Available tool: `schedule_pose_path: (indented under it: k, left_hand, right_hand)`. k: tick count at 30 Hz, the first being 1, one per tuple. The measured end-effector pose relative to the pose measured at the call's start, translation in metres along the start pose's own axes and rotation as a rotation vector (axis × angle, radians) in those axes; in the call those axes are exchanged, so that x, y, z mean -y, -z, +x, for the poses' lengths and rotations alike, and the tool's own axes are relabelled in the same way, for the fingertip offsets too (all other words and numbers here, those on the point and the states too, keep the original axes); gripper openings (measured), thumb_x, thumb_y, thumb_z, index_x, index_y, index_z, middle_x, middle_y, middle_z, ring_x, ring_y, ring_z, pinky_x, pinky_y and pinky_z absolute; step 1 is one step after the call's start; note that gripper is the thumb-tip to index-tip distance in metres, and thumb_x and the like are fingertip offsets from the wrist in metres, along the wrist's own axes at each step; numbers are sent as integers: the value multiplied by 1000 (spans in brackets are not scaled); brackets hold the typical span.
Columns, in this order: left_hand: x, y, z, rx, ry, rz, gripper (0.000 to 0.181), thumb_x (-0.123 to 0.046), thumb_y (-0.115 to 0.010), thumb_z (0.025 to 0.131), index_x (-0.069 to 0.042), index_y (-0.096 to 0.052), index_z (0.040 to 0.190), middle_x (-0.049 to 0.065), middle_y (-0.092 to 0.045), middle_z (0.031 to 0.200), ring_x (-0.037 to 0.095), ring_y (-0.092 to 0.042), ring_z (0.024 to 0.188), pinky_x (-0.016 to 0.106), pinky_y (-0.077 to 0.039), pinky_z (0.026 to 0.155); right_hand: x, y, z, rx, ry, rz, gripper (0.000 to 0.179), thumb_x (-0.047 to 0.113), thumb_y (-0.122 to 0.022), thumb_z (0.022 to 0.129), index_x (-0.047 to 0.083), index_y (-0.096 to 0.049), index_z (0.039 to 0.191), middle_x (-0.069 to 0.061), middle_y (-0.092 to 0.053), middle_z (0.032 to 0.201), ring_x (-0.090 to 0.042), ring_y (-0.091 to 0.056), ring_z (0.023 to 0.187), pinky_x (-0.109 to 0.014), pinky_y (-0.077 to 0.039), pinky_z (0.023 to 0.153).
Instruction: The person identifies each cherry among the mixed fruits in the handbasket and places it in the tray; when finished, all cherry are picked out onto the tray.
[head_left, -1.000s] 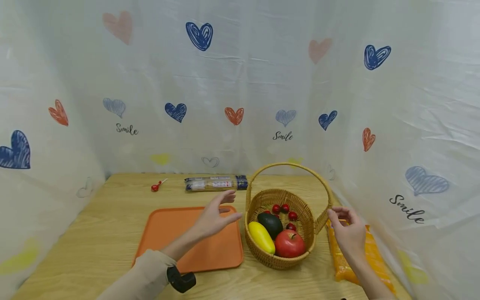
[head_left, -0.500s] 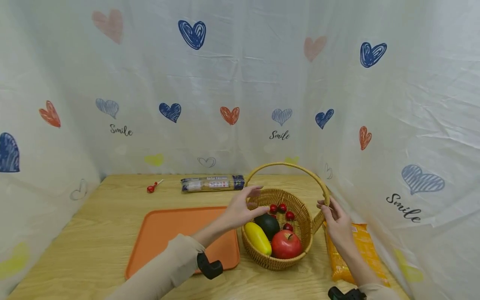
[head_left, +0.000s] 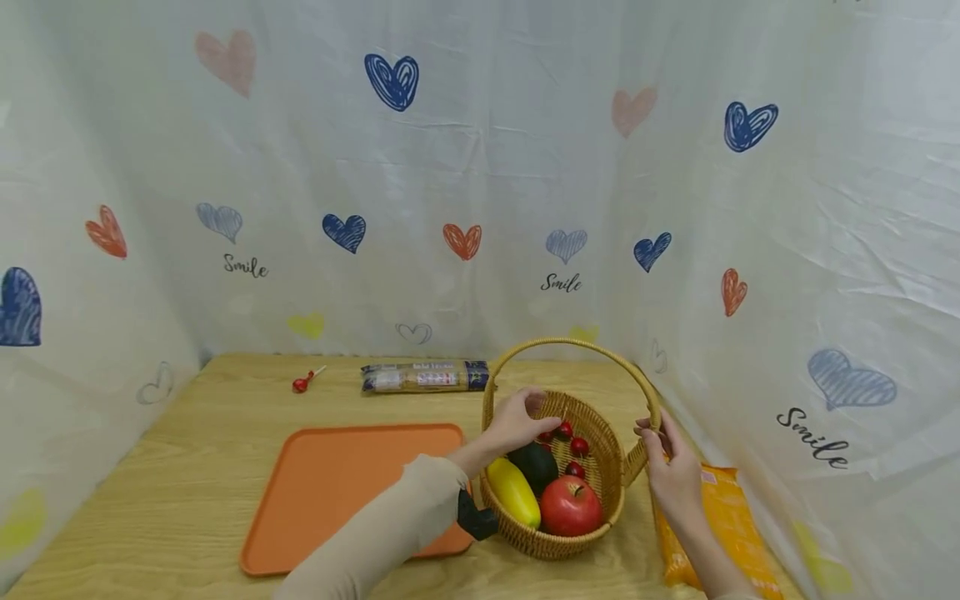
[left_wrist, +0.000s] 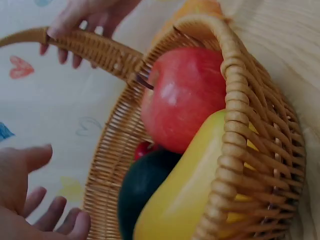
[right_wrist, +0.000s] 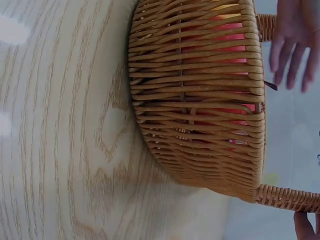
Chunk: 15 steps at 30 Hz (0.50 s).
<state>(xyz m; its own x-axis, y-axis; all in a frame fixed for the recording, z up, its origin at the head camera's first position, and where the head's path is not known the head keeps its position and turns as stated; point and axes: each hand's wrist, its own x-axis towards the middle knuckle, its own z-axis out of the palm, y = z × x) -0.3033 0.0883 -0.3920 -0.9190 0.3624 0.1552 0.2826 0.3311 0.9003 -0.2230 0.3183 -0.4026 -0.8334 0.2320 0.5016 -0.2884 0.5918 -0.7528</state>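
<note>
Red lollipop (head_left: 301, 385) way over on the left, then an orange tray (head_left: 337, 492) and some long clear-and-navy packages (head_left: 420, 379) behind it. The left hand (head_left: 516, 423) hovers over the wicker basket (head_left: 547, 546), thumb and fingers spread. Basket's upright on the table (head_left: 150, 500), loaded with fruit (head_left: 572, 506). Right hand (head_left: 672, 471) pinches its handle (head_left: 585, 342) on the right side, near an orange packet (head_left: 727, 533).

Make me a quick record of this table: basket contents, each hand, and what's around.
Basket: wicker, on the table
Contents: red apple, yellow fruit, dark green fruit, red cherries
Left hand: over the basket, nothing held
Right hand: holds the handle
Left of basket: orange tray
Right of basket: orange bag
Farther back: red lollipop, clear packet
</note>
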Motion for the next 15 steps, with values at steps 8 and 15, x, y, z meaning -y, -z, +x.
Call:
schedule_pose_path:
  k: [8, 15]
  left_hand:
    - [16, -19, 11, -40, 216, -29, 41, -20, -72, 85, 2, -59, 118, 16, -59, 110, 24, -59, 88, 36, -51, 74]
    - [20, -22, 22, -6, 275, 102, 25, -14, -73, 83, -4, -55, 69, 0, -45, 66, 11, -37, 54, 25, -37, 52]
  right_hand:
    - [-3, 1, -10, -6, -61, 7, 35, 22, -45, 101, 10, -48, 135, -4, -60, 109, 6, -56, 96, -8, -42, 78]
    - [-2, 2, -11, -28, -95, 20, 37, 22, -46, 101, 11, -46, 137, 0, -58, 110, 7, -54, 96, -7, -42, 78]
